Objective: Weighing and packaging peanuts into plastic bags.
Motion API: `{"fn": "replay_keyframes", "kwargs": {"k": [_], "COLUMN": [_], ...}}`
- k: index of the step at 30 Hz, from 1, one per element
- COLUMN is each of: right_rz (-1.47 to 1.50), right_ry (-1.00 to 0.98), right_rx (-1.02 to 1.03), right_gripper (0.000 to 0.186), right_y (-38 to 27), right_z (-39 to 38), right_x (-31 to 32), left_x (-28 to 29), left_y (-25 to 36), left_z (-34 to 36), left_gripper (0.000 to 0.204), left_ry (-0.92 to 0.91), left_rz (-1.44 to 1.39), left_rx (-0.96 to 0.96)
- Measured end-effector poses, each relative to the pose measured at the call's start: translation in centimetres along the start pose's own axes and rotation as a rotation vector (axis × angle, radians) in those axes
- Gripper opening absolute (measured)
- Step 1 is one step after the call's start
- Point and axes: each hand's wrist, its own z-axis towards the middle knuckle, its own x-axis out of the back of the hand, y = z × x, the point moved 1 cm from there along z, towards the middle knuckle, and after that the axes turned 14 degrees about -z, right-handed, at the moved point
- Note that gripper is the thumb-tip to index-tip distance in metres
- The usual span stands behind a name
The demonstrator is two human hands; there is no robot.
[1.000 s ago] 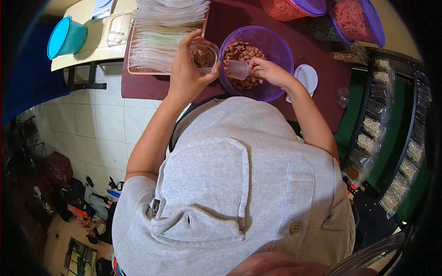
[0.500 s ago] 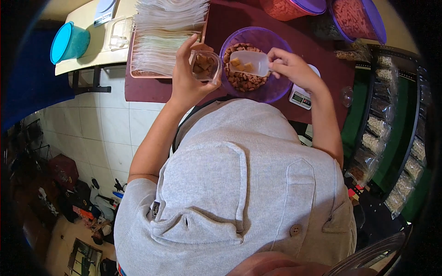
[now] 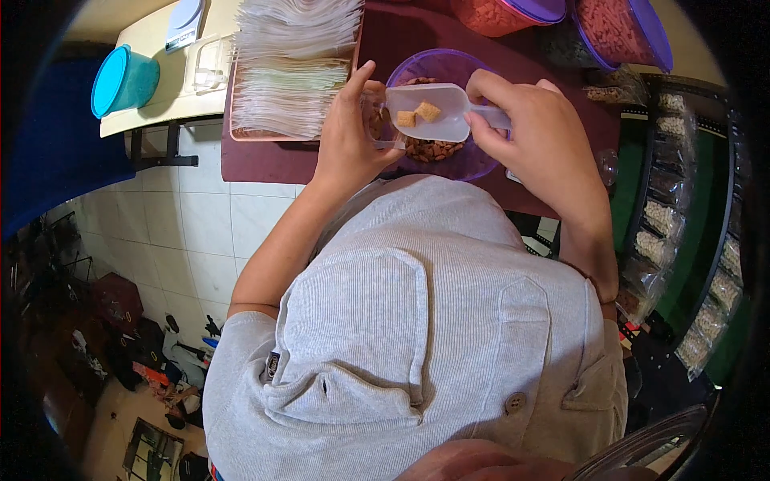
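Note:
My left hand (image 3: 346,136) is curled around a small clear plastic container (image 3: 389,143) with brown pieces in it. In my right hand (image 3: 539,122) is the handle of a translucent plastic scoop (image 3: 453,104). Two golden-brown pillow-shaped snack pieces (image 3: 427,111) lie in the scoop. Its front edge overlaps the container's rim; whether they touch I cannot tell. Beneath both hands stands a purple see-through bowl (image 3: 481,163), holding many brown snack pieces (image 3: 433,151); the scoop hides part of them.
A tray of stacked clear plastic bags (image 3: 297,72) stands left of the bowl on the dark red table (image 3: 261,164). Purple-lidded tubs (image 3: 622,36) are at the back right. A teal lidded tub (image 3: 128,80) sits on a cream side table. Snack packets (image 3: 662,220) hang at right.
My right hand has brought the scoop left and up toward the container. My left hand has shifted slightly right. The kitchen scale is now mostly hidden by my right arm.

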Motion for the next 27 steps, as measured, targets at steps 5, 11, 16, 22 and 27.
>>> {"fn": "replay_keyframes", "kwargs": {"k": [5, 11, 16, 22, 27], "right_rz": [-0.122, -0.210, -0.323, -0.325, -0.292], "right_ry": [0.049, 0.106, 0.062, -0.294, -0.287], "right_rx": [0.044, 0.109, -0.078, -0.120, -0.124], "right_gripper": [0.013, 0.015, 0.014, 0.024, 0.020], "right_y": [-1.5, -2.1, 0.8, 5.5, 3.6], "right_z": [0.0, 0.1, -0.3, -2.3, -3.6], "right_x": [0.3, 1.7, 2.0, -15.0, -17.1], "left_x": [-0.3, 0.0, 0.6, 1.1, 1.6], "left_y": [-0.3, 0.5, -0.2, 0.8, 1.8], "left_z": [-0.3, -0.1, -0.6, 0.5, -1.7], "left_gripper": [0.108, 0.104, 0.101, 0.095, 0.098], "left_ry": [0.000, 0.046, 0.240, 0.192, 0.106], "left_rz": [-0.128, 0.039, -0.242, -0.126, -0.182], "left_rx": [0.060, -0.050, -0.139, -0.479, -0.302]}}
